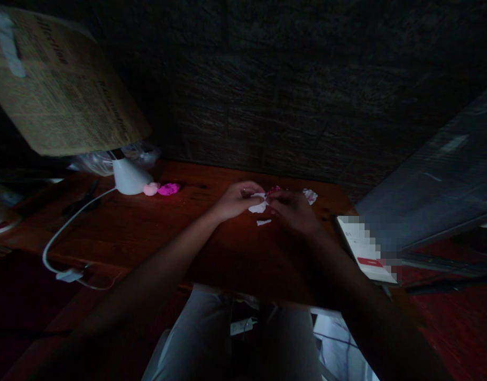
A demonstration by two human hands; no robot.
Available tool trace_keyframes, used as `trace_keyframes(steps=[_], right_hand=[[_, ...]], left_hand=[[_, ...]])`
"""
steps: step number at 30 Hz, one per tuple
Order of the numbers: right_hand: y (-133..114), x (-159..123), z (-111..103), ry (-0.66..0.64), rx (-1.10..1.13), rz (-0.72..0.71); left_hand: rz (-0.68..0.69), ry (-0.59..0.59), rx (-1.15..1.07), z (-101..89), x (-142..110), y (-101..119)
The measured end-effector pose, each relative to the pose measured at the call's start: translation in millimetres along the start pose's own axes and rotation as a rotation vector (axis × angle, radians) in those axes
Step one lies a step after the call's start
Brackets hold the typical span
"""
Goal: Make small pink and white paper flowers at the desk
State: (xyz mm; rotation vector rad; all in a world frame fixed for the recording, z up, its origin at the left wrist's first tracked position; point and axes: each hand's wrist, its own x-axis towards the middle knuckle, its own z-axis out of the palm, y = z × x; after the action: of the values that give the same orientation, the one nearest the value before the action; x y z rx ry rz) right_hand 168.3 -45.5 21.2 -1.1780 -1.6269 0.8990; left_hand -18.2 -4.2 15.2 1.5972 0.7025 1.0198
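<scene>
My left hand (238, 201) and my right hand (293, 207) meet over the wooden table (223, 238). Between them is a thin white piece (258, 207) that looks like torn paper. The fingers of both hands are closed on it. A small white scrap (263, 222) lies on the wood just below. Behind my right fingers shows a bit of dark pink material (274, 189). To the right of that hand rests a crumpled white piece with pinkish marks (310, 196). The dim light hides fine detail at the fingertips.
At the left stands a lamp with a printed paper shade (72, 90) and white base (130, 177). Beside it sit a pale pink lump (151, 189) and a bright pink lump (169, 189). A white cable (48, 243) hangs over the edge. A lit screen (362, 248) lies at the right.
</scene>
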Motion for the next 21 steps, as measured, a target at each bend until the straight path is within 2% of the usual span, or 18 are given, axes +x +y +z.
trace_keyframes(steps=[5,9,14,18,21], right_hand=[[-3.8,0.8,0.3,0.008,0.190,0.083],[-1.0,-0.6,1.0,0.006,0.210,0.100],[4.6,-0.8,0.5,0.004,0.149,0.067],[6.6,-0.9,0.3,-0.007,0.073,0.023],[6.5,-2.3,0.4,-0.022,-0.053,-0.073]], left_hand=[[-0.114,0.076,-0.097,-0.6,-0.4,3.3],[-0.113,0.069,-0.090,-1.1,-1.3,4.7],[-0.088,-0.022,-0.102,-1.9,-1.3,1.3],[-0.088,-0.011,-0.080,-2.3,0.5,-3.4],[-0.072,-0.008,-0.041,-1.9,0.8,-3.7]])
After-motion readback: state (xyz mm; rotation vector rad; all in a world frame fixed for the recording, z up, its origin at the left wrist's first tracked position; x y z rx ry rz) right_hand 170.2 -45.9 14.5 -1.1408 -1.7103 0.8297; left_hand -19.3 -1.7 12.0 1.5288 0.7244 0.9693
